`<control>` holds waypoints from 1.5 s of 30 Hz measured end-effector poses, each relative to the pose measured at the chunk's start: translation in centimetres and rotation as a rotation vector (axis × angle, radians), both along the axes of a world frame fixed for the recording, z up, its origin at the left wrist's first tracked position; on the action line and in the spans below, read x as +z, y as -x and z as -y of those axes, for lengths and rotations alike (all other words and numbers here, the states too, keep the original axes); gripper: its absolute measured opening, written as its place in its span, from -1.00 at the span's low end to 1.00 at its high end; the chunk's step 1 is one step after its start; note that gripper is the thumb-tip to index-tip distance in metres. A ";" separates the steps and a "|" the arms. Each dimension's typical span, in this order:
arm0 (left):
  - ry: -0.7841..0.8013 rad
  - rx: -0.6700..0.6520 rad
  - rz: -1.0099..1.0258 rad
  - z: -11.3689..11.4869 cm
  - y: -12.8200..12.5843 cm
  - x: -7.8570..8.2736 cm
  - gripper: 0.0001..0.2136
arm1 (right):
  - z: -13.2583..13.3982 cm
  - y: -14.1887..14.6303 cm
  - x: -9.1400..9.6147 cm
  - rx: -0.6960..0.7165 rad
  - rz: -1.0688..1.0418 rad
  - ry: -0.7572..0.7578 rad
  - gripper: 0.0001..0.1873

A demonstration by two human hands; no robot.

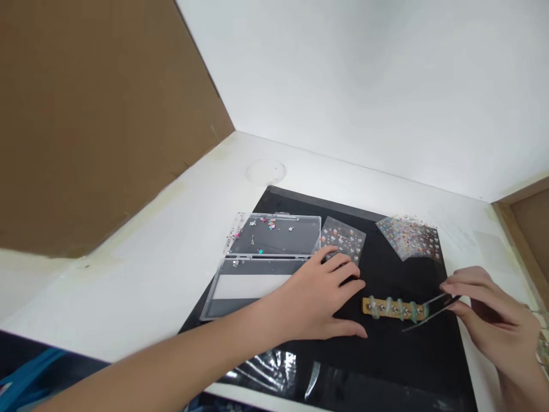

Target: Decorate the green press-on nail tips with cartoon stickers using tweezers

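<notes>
My right hand (493, 312) pinches a pair of metal tweezers (429, 320). Their two tips are apart, beside the right end of a small wooden strip (366, 306). Several greenish false nails (401, 309) lie across that strip, with round metal studs between them. Spread above the black board, my left hand (326, 297) is open and holds nothing I can see. Its fingertips are near or on a clear sheet of small nail stickers (343, 237); whether they touch it I cannot tell. An open clear plastic case (217, 292) with small gems and charms (272, 225) lies partly under my left forearm.
A black board (377, 366) underlies the things, on a white surface (141, 286). More colourful sticker sheets (407, 237) overlap near its right corner. A brown panel (107, 114) stands at left, and a white wall (364, 86) rises behind. Crinkled clear film (274, 366) covers the front edge.
</notes>
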State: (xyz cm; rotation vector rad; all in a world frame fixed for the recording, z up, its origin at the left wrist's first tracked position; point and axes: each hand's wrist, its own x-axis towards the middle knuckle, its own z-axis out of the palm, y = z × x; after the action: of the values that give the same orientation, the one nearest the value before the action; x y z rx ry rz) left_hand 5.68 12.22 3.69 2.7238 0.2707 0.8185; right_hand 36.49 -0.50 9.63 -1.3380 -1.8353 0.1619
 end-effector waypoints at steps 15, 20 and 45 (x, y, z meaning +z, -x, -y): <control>0.006 -0.003 -0.024 -0.1 0.1 -0.1 -0.39 | -0.1 1.2 -1.3 -0.118 0.151 -0.021 -0.84; 0.003 -0.008 -0.033 0.0 0.0 -0.1 -0.41 | -0.1 0.9 -1.9 -0.118 0.144 0.000 -0.87; -0.007 -0.012 -0.040 -0.1 0.0 0.0 -0.43 | -0.2 0.6 -1.8 -0.084 0.168 0.022 -0.89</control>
State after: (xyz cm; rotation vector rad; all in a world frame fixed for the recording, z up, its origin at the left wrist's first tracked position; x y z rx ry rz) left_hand 5.66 12.31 3.71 2.7484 0.2604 0.7639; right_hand 35.84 -0.30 7.79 -1.4798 -1.9158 0.0259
